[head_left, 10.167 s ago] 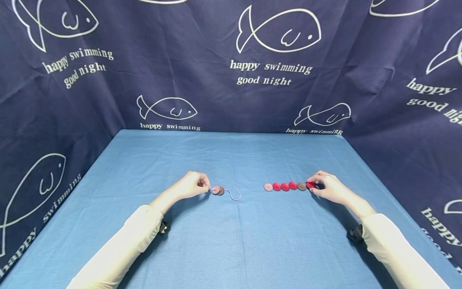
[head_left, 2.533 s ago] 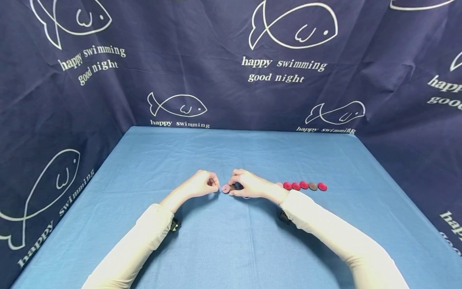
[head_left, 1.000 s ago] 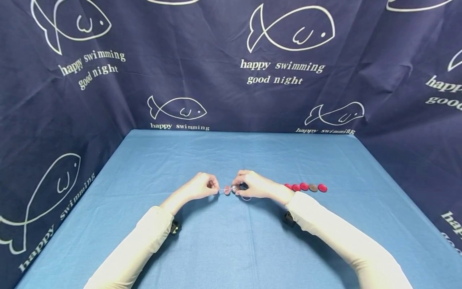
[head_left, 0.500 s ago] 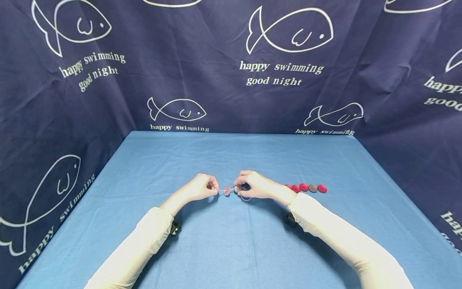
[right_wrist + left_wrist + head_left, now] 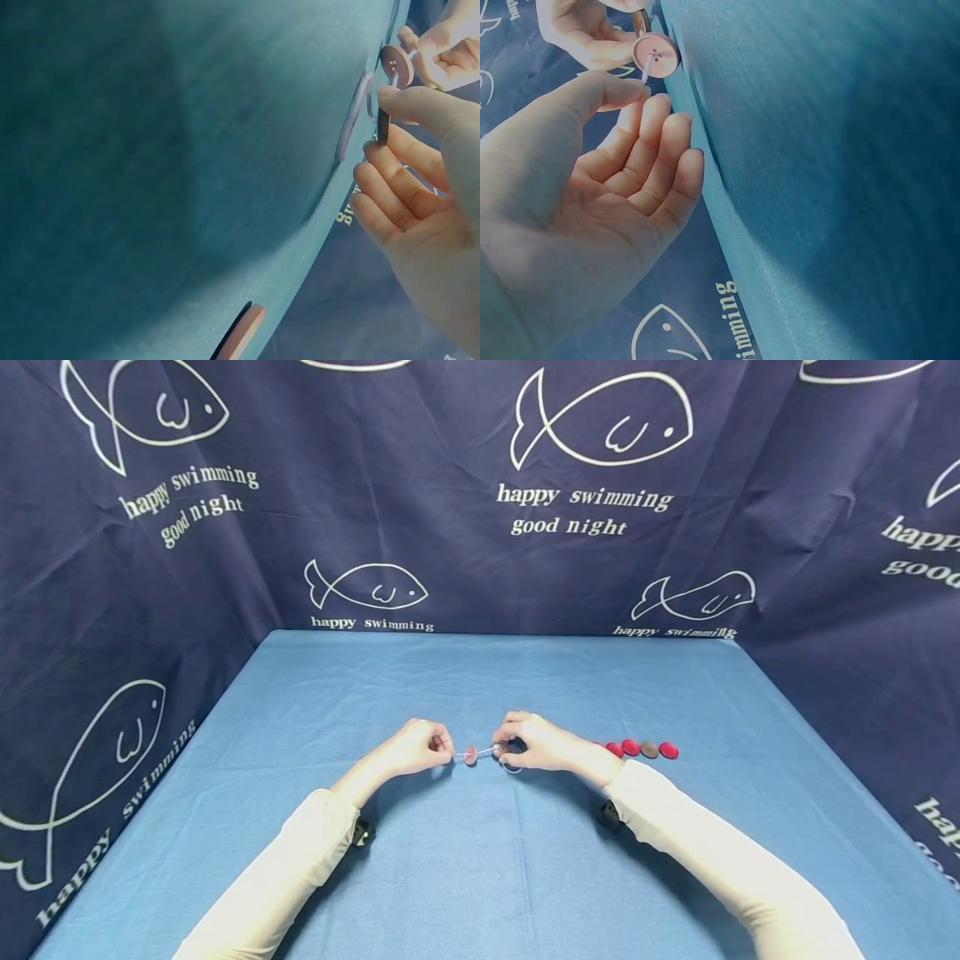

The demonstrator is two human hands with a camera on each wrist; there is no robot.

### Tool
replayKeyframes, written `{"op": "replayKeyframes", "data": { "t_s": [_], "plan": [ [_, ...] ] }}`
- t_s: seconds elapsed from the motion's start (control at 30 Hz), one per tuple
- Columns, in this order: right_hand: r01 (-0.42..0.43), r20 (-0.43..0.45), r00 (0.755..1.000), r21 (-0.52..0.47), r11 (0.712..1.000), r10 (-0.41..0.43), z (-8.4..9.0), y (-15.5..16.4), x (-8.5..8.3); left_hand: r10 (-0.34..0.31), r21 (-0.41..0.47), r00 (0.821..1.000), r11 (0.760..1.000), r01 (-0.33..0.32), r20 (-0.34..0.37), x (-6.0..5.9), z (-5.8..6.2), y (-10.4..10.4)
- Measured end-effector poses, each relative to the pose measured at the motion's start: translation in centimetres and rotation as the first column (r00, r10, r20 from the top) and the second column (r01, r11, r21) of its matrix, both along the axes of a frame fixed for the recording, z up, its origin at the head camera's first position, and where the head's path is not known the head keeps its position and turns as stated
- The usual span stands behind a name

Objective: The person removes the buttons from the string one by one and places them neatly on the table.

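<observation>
My left hand [image 5: 420,747] pinches one end of a thin pale lilac string [image 5: 483,752] between thumb and index finger. On this string hangs a pink button [image 5: 470,755], tilted up on edge and gripped by neither hand; its holes show in the left wrist view, with the string through them. My right hand [image 5: 543,745] pinches a dark brown button [image 5: 383,126] by its rim, a short way to the right of the pink button. The string runs to the brown button, and its loose tail [image 5: 352,124] curls beneath my right hand.
To the right, a row of loose buttons lies on the blue cloth [image 5: 450,877]: several red ones [image 5: 668,750] and a brown one [image 5: 649,749]. My right wrist hides the row's left end; a pinkish button [image 5: 244,334] shows in the right wrist view. Dark fish-print curtains stand behind.
Earlier my right hand touched the red button at the row's right end. It moved left, took the brown button, and is sliding it rightward from the pink one, which now stands on edge.
</observation>
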State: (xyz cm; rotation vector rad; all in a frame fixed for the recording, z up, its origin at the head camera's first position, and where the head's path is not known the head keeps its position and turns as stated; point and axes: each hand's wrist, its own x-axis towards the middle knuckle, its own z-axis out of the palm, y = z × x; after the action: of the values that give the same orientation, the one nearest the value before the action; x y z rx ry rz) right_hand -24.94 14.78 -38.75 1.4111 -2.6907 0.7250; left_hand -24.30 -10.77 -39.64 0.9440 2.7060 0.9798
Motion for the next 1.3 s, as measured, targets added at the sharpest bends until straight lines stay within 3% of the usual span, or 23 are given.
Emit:
{"op": "replayKeyframes", "data": {
  "t_s": [0.47,0.77,1.0,1.3],
  "plan": [
    [0.003,-0.005,1.0,-0.007,1.0,-0.003,0.0,0.9,0.1,0.01,0.007,1.0,1.0,-0.01,0.002,-0.1,-0.1,0.0],
    [0.023,0.032,0.999,0.014,1.0,-0.023,-0.1,1.3,0.1,-0.046,0.079,0.998,0.996,0.048,-0.036,0.0,-0.1,-0.3],
    [-0.003,-0.005,1.0,-0.014,1.0,0.003,-0.2,1.6,0.1,0.008,0.021,1.0,1.0,-0.008,-0.003,-0.1,-0.2,-0.1],
    [0.003,-0.011,1.0,-0.005,1.0,-0.003,0.0,1.8,0.3,0.002,0.012,1.0,1.0,-0.001,-0.006,0.0,0.1,-0.1]
  ]
}}
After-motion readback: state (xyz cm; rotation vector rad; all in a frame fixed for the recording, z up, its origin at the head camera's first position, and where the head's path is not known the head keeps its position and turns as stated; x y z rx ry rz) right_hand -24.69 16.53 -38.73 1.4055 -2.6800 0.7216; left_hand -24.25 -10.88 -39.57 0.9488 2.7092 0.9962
